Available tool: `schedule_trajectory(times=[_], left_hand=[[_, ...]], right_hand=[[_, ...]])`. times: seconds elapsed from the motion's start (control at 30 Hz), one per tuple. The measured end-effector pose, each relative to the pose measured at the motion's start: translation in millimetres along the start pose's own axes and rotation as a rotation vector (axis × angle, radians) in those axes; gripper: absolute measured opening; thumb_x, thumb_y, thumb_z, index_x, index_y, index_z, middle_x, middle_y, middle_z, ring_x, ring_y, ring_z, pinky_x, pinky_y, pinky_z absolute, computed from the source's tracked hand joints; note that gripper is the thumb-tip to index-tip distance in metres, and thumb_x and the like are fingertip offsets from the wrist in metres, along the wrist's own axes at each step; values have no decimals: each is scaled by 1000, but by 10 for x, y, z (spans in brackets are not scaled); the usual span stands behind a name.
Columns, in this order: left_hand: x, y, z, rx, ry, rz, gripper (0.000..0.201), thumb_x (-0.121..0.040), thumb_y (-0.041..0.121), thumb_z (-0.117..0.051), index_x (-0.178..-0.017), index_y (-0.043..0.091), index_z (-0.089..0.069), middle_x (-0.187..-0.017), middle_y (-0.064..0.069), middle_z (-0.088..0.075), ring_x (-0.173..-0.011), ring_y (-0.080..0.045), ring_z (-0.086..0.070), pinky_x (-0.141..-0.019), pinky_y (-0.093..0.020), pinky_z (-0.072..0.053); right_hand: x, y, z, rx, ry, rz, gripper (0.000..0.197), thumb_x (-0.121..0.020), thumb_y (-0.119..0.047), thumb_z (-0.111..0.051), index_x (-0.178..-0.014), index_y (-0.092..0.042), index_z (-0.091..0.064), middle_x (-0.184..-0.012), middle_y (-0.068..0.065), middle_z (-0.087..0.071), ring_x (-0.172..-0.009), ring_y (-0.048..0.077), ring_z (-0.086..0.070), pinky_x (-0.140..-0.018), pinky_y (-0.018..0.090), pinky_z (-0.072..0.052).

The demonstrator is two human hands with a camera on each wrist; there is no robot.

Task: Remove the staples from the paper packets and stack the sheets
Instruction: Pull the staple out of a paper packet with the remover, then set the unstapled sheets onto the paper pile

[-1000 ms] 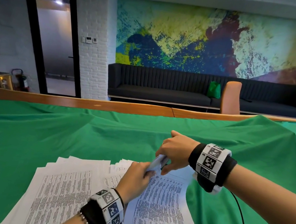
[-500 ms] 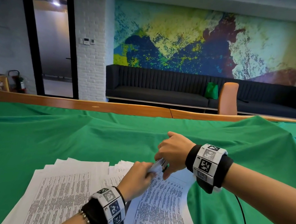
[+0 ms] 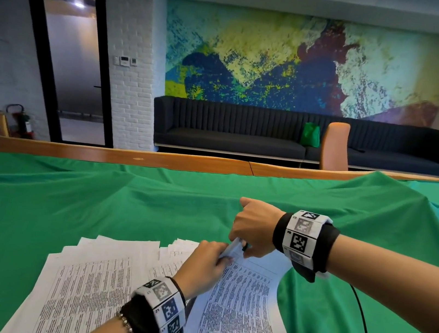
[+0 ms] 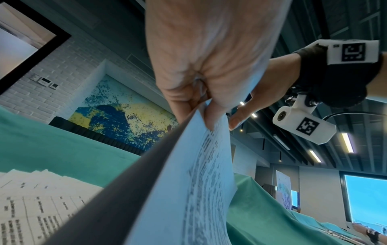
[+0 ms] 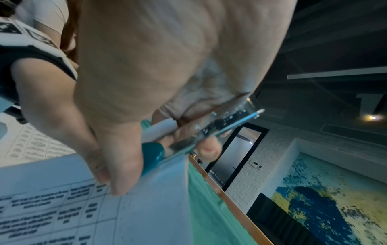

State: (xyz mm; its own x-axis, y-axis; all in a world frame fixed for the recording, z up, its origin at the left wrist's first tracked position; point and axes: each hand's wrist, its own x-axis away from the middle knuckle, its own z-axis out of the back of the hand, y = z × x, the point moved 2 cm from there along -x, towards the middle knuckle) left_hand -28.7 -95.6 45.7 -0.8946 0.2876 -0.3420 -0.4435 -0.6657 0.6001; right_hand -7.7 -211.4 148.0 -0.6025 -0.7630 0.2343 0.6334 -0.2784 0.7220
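Note:
A stapled packet of printed sheets lies on the green cloth with its far corner lifted. My left hand pinches that corner between thumb and fingers; the left wrist view shows the packet curving up into the left hand. My right hand grips a staple remover with a teal handle and metal jaws, set against the packet's corner. The staple itself is hidden by fingers. Loose printed sheets lie fanned in a pile to the left.
Wrinkled green cloth covers the table, and a wooden edge runs along its far side. A black cable trails from my right wrist. A dark sofa and an orange chair stand beyond.
Both hands stay at the packet's lifted corner. My right hand with the staple remover has edged slightly left toward my left hand.

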Motion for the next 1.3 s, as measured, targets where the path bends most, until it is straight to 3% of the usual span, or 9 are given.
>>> schedule_trajectory(times=[0.3,0.43,0.57,0.7,0.8,0.97,1.07,1.23,1.3], left_hand=[[23,15,-12,20,1,-9,22,-95,10,-54,-73,15,-55,-53,12,-40,-46,-2,-44,-44,-19,-26],[30,29,-8,35,10,-13,15,-95,10,-54,-83,5,-64,-57,13,-46,-49,1,-47,-46,-17,-29],[26,44,18,30,-12,-28,15,-94,9,-53,-86,4,-64,-66,2,-57,-51,-5,-45,-48,-18,-29],[13,-10,19,56,-49,30,30,-95,16,-56,-66,20,-51,-55,10,-44,-43,-5,-37,-45,-19,-26],[30,-78,4,176,-3,118,26,-96,19,-57,-70,17,-55,-56,8,-43,-41,-4,-33,-44,-17,-25],[58,-272,121,540,101,314,16,-95,21,-59,-93,6,-65,-84,-17,-65,-73,-22,-59,-70,-39,-51],[82,-369,400,631,234,339,11,-95,12,-57,-96,5,-65,-85,-16,-67,-75,-22,-60,-68,-35,-51],[192,-773,1185,543,410,408,14,-96,13,-55,-100,1,-61,-84,-18,-62,-73,-27,-60,-69,-43,-51],[299,-1020,1478,485,483,479,16,-96,12,-54,-105,0,-60,-89,-19,-62,-78,-30,-60,-74,-45,-51]], right_hand=[[-63,7,-39,-71,-14,23,32,-85,-51,-60,-87,-20,-69,-76,0,-67,-72,23,-60,-81,37,-47],[-101,18,-42,-83,-9,11,31,-84,-47,-60,-80,-17,-69,-69,3,-64,-67,26,-60,-78,37,-52],[-117,20,-39,-88,-4,-5,34,-84,-49,-61,-80,-16,-69,-68,3,-61,-66,28,-60,-73,37,-54],[-99,129,-93,-160,-14,-81,47,-76,-64,-65,-88,-19,-67,-78,3,-66,-66,25,-57,-58,28,-47],[-58,280,-159,-314,16,-152,55,-68,-72,-67,-88,-21,-63,-75,-3,-62,-65,22,-53,-55,27,-40],[187,570,-435,-825,351,-434,62,-67,-81,-59,-83,-21,-62,-73,-9,-62,-67,16,-57,-61,30,-48],[344,590,-813,-1273,618,-701,69,-65,-83,-55,-82,-17,-66,-73,-1,-66,-61,13,-59,-55,32,-52],[330,192,-1606,-1594,609,-1120,45,-82,-60,-64,-96,-17,-64,-81,0,-71,-51,9,-55,-43,28,-50],[252,2,-1851,-1721,446,-1141,46,-86,-54,-62,-101,-11,-63,-80,3,-74,-35,6,-47,-36,21,-41]])
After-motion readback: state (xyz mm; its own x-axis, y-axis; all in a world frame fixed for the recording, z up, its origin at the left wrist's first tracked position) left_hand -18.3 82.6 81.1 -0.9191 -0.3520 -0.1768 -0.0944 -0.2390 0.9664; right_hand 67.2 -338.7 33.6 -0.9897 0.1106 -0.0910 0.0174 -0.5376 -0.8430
